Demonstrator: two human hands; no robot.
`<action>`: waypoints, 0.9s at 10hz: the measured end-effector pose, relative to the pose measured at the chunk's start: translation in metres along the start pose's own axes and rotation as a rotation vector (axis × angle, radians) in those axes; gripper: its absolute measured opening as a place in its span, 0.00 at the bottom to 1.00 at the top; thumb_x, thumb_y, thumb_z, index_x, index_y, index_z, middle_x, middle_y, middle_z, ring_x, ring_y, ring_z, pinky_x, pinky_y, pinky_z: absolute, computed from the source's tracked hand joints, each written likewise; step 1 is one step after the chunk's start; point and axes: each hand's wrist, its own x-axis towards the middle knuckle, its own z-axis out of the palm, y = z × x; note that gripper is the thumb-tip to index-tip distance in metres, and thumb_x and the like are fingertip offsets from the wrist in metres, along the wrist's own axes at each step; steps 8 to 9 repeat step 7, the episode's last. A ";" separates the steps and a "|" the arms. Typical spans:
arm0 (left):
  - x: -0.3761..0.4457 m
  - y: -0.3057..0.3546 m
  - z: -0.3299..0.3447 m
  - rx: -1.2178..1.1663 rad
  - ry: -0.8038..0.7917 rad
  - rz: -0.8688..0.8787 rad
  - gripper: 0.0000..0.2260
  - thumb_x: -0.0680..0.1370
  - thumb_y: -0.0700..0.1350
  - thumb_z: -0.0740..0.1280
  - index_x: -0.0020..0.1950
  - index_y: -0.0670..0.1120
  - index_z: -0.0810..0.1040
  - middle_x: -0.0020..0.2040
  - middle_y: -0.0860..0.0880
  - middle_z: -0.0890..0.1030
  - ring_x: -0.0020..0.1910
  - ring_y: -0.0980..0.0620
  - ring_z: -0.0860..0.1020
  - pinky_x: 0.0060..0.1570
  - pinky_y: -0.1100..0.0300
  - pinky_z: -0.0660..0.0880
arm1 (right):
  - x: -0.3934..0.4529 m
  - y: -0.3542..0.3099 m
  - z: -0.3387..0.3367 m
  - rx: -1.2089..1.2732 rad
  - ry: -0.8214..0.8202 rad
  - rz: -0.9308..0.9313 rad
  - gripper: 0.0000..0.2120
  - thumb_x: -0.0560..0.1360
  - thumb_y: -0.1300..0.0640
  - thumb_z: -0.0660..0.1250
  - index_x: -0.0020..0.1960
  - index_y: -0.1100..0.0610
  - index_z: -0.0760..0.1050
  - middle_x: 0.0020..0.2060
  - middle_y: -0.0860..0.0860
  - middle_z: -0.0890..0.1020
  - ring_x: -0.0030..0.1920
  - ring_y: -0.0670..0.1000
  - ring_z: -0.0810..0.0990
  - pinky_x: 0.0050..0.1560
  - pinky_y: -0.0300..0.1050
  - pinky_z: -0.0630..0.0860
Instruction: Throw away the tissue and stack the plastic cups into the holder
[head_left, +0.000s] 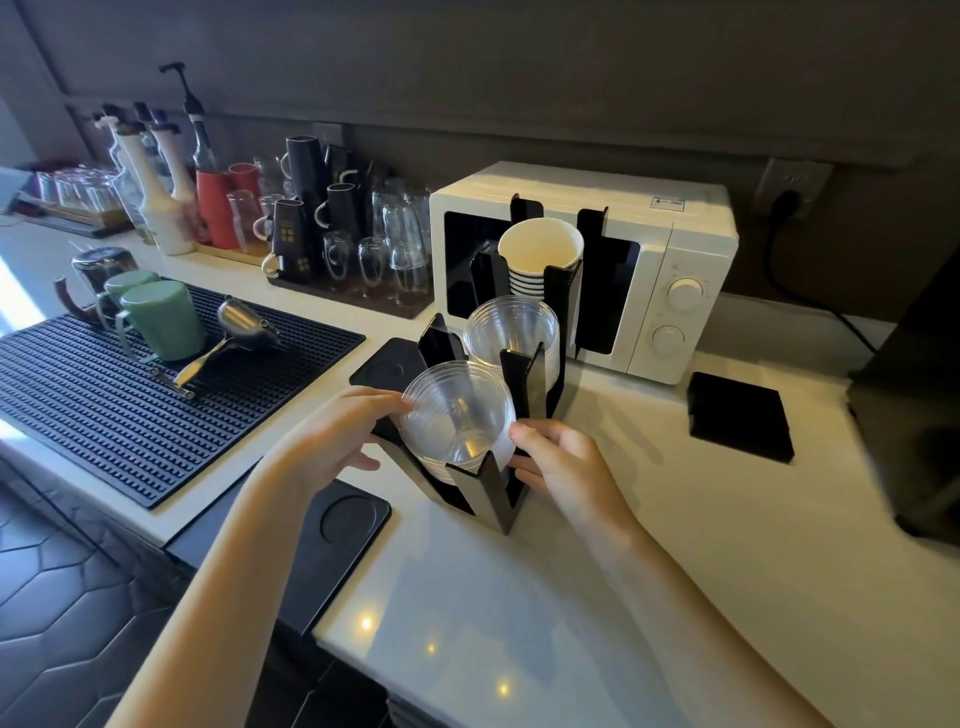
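Observation:
A black cup holder (511, 499) with three compartments stands on the white counter. In its nearest compartment sits a stack of clear plastic cups (457, 415). My left hand (337, 436) touches the stack's left rim with its fingertips. My right hand (558, 460) grips the stack's right side, beside the holder's front wall. A second stack of clear cups (511, 332) fills the middle compartment. Paper cups (540, 254) fill the far one. No tissue is in view.
A white microwave (675, 270) stands behind the holder. Black coasters (737, 415) lie to the right. A black rubber mat (130, 405) with green mugs and a metal scoop lies to the left. Glasses, mugs and syrup bottles line the back wall. A black tray (348, 519) sits at the counter's edge.

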 end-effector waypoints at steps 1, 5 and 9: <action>0.001 0.000 -0.004 0.074 -0.010 -0.004 0.12 0.75 0.46 0.64 0.58 0.45 0.75 0.67 0.46 0.71 0.66 0.46 0.67 0.60 0.47 0.69 | -0.001 0.001 0.000 0.011 0.011 -0.004 0.12 0.72 0.51 0.66 0.53 0.56 0.76 0.50 0.55 0.83 0.53 0.54 0.81 0.58 0.50 0.77; -0.026 0.029 0.002 0.717 0.350 0.290 0.10 0.75 0.52 0.61 0.39 0.46 0.72 0.45 0.41 0.80 0.45 0.43 0.76 0.41 0.56 0.73 | -0.015 -0.047 -0.042 0.018 0.056 -0.135 0.05 0.75 0.61 0.62 0.45 0.54 0.77 0.47 0.56 0.82 0.47 0.52 0.82 0.51 0.47 0.76; -0.052 0.072 0.034 0.449 0.247 0.606 0.08 0.74 0.50 0.64 0.47 0.51 0.81 0.41 0.53 0.81 0.44 0.55 0.79 0.43 0.64 0.73 | -0.065 -0.134 -0.096 0.135 0.123 -0.563 0.11 0.76 0.62 0.59 0.44 0.54 0.79 0.37 0.50 0.86 0.43 0.51 0.84 0.49 0.46 0.80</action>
